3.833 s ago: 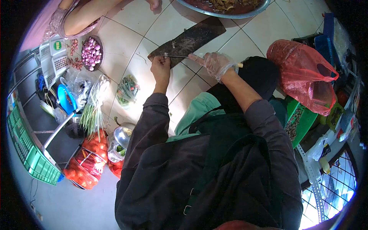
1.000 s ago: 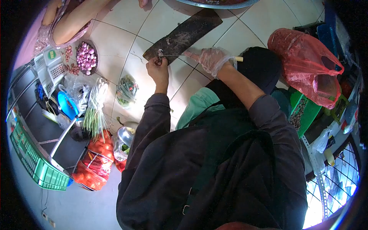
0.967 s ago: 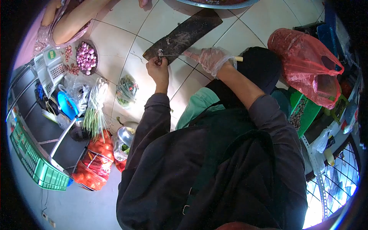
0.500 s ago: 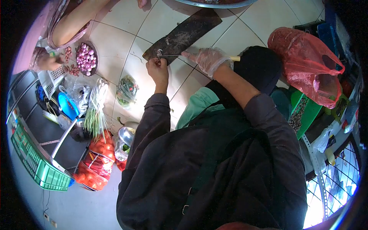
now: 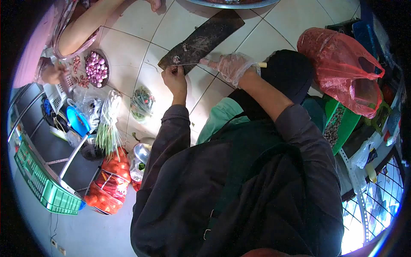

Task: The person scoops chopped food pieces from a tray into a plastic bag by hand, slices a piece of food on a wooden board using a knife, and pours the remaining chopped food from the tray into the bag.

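Note:
My right hand (image 5: 233, 68), in a clear plastic glove, is closed around a knife (image 5: 188, 64). The pale yellow end of its handle sticks out behind the glove, and the thin blade points left. Opposite it, my bare left hand (image 5: 175, 85) pinches a small dark reddish piece by the blade's tip; the fingers mostly hide it. Both hands work at the near end of a dark, worn wooden board (image 5: 209, 36) lying on the floor. A few pale scraps (image 5: 176, 59) rest on the board just beyond the blade.
Left stand a bowl of peeled shallots (image 5: 96, 68), a bag of greens (image 5: 142, 103), spring onions (image 5: 109, 128) and a red-orange bag (image 5: 110, 184). Another person's hand (image 5: 53, 73) is far left. A red plastic bag (image 5: 338, 68) and green container (image 5: 346, 128) lie right; a metal basin (image 5: 233, 5) tops the view.
My hands and the knife stay almost in place at the board, with only a small shift of the blade. The other person's hand at far left has moved slightly.

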